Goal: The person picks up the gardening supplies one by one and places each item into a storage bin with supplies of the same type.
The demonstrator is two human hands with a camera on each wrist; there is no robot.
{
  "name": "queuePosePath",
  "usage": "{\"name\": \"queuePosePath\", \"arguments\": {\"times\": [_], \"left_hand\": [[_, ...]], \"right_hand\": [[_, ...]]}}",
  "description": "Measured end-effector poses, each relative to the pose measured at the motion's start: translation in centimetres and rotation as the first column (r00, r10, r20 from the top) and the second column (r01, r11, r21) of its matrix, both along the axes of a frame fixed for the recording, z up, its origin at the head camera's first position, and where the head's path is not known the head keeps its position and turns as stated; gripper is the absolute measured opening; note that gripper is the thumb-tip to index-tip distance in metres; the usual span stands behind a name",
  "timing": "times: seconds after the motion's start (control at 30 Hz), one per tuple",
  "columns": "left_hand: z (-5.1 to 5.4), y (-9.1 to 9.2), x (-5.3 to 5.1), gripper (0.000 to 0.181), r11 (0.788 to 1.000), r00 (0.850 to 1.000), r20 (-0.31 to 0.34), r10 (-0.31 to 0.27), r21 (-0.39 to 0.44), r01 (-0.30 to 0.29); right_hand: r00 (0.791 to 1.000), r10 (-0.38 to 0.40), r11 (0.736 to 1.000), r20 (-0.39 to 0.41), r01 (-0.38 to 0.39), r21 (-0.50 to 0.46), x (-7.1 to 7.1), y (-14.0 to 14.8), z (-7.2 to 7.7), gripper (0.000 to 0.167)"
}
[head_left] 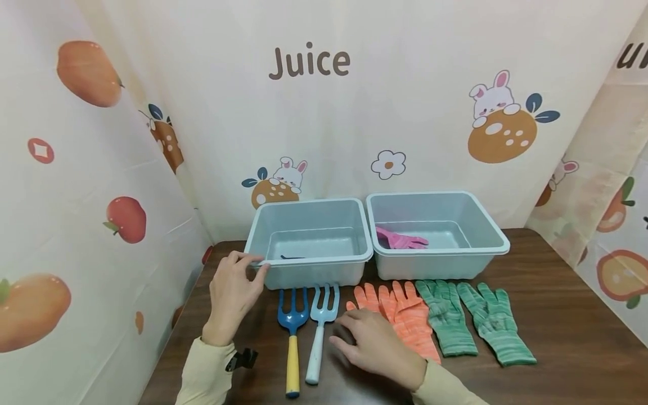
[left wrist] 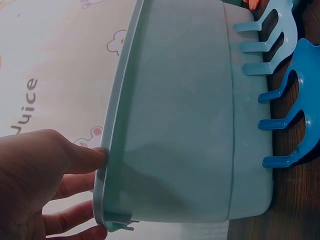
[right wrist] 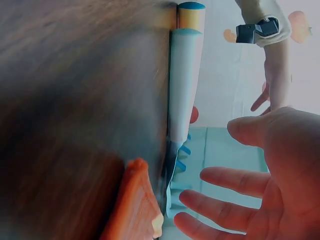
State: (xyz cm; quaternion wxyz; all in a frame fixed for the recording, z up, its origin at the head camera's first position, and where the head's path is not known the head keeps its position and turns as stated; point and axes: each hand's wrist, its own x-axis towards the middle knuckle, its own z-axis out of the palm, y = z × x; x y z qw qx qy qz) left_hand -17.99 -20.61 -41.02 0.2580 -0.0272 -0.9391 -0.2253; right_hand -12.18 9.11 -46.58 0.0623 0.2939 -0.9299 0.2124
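My left hand (head_left: pixel 235 292) is at the near left corner of the left light-blue plastic bin (head_left: pixel 324 272). In the left wrist view its thumb lies on the bin's rim and its fingers reach behind, pinching the edge. A blue hand fork (head_left: pixel 293 319) with a yellow handle and a pale-blue hand fork (head_left: pixel 324 315) lie side by side before this bin. My right hand (head_left: pixel 377 346), fingers spread and loosely bent, holds nothing between the pale-blue fork and the orange gloves (head_left: pixel 412 320), partly covering them. Whether it touches either cannot be told.
Green gloves (head_left: pixel 496 323) lie on the brown table (head_left: pixel 572 326) at right. The right bin (head_left: pixel 435 264) holds a pink thing with finger-like prongs (head_left: pixel 402 241). A thin dark piece (head_left: pixel 292 257) shows inside the left bin. A printed curtain (head_left: pixel 324 124) hangs behind.
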Motion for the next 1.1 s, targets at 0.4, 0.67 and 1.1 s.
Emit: {"name": "queuePosePath", "arguments": {"times": [0.4,0.67,1.1], "left_hand": [[-0.1,0.0,0.0,0.028,1.0,1.0,-0.003,0.003,0.002,-0.003],[-0.1,0.0,-0.1,0.028,1.0,1.0,0.0,-0.005,0.011,0.005],[-0.1,0.0,-0.1,0.026,1.0,1.0,-0.016,-0.01,0.017,0.01]], "right_hand": [[0.99,0.015,1.0,0.141,-0.013,-0.011,-0.2,-2.0,-0.2,0.028],[0.981,0.036,0.999,0.191,-0.035,-0.009,-0.2,-3.4,-0.5,0.029],[0.976,-0.083,0.996,0.204,0.085,-0.003,-0.4,-4.9,-1.2,0.049]]}}
